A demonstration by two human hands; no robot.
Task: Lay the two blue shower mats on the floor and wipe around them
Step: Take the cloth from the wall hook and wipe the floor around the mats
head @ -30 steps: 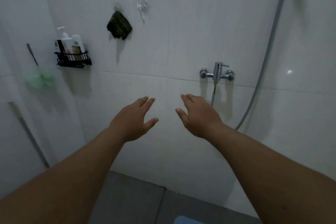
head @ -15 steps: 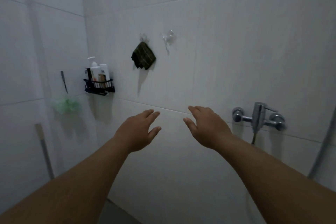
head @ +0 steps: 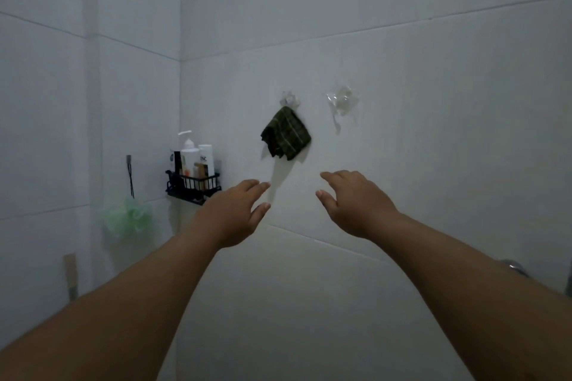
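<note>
A dark green checked cloth (head: pixel 286 137) hangs from a clear hook on the white tiled wall ahead. My left hand (head: pixel 232 213) reaches up just below and left of it, fingers apart, holding nothing. My right hand (head: pixel 356 204) is raised to the cloth's lower right, also empty with fingers spread. Neither hand touches the cloth. No blue shower mat and no floor is in view.
A second clear hook (head: pixel 340 102) sits empty to the cloth's right. A black wire caddy (head: pixel 193 187) with bottles is fixed at left, a green bath sponge (head: pixel 127 218) hangs in the corner, and the tap's edge (head: pixel 513 267) shows at right.
The view has tilted up and left: floor, blue mat edge and hose have dropped out of sight. Both hands have risen toward the hanging cloth.
</note>
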